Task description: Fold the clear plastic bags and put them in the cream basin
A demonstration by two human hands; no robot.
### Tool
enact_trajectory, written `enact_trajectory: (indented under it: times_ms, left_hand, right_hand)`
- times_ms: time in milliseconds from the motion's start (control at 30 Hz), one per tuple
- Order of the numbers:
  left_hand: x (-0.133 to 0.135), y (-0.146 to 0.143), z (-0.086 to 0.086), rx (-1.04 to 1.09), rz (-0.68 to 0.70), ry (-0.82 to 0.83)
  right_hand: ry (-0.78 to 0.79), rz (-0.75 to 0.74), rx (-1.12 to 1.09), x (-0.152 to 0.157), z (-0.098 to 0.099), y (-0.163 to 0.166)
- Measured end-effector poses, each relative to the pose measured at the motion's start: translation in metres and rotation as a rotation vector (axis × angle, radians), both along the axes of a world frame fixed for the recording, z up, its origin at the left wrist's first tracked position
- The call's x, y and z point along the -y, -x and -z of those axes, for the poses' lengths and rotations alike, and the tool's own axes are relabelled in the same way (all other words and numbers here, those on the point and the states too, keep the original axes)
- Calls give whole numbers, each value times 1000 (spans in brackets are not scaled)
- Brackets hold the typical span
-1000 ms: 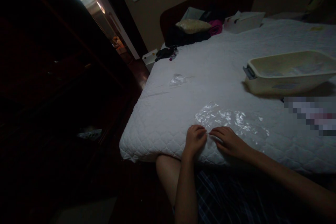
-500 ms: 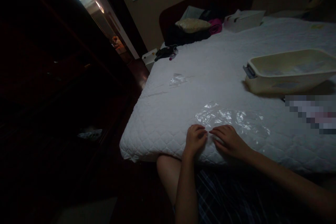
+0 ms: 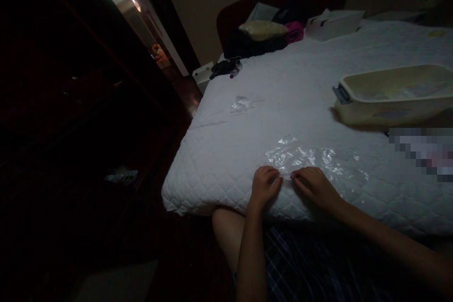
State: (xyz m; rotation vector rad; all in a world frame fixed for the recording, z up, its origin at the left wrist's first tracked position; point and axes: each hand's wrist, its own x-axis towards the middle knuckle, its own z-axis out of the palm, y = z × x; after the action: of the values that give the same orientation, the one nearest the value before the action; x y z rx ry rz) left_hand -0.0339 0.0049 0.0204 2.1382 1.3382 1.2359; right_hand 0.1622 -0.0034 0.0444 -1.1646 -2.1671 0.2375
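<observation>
A clear, crinkled plastic bag [image 3: 318, 158] lies spread on the white quilted bed cover [image 3: 219, 165], close to the bed's near edge. At its near left edge, my left hand [image 3: 264, 186] is closed with fingertips and thumb pinching the plastic. A short gap to the right, my right hand [image 3: 314, 186] also pinches that edge, thumb against fingers. Between the two hands a thin strip of the plastic shows. The bag's right part lies flat on the cover, partly behind my right hand.
A cream plastic bin [image 3: 392, 104] with a grey handle stands on the bed at right. A smaller clear plastic piece [image 3: 242, 104] lies farther left. Dark clothes, a yellowish cushion [image 3: 264, 30] and a white box [image 3: 332, 26] sit by the headboard. Dark floor lies left of the bed.
My right hand has shifted right, away from my left hand, and the gap between their fingertips is wider. The whole view has also shifted slightly.
</observation>
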Motion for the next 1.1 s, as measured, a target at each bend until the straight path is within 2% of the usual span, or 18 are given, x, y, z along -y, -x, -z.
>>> enact_trajectory:
  times_ms: [200, 433, 600, 733, 833, 967, 1100]
  left_hand:
    - [2, -2, -2, 5, -41, 37]
    - [-1, -11, -6, -92, -146, 68]
    - [-4, -19, -8, -155, -221, 69]
    - [-4, -21, -4, -190, -245, 7]
    - [-5, -21, -3, -215, -251, -27]
    - [-5, -21, -3, -240, -255, -60]
    - [-1, -22, -1, -233, -286, -198]
  right_hand:
    - [292, 59, -85, -5, -4, 2]
    - [406, 142, -66, -12, -10, 4]
    - [315, 238, -52, -20, -12, 0]
    - [201, 237, -89, -24, -14, -3]
    - [126, 177, -86, -28, -13, -6]
    - [100, 22, -12, -33, -6, -6]
    - [94, -6, 77, -33, 1, -4]
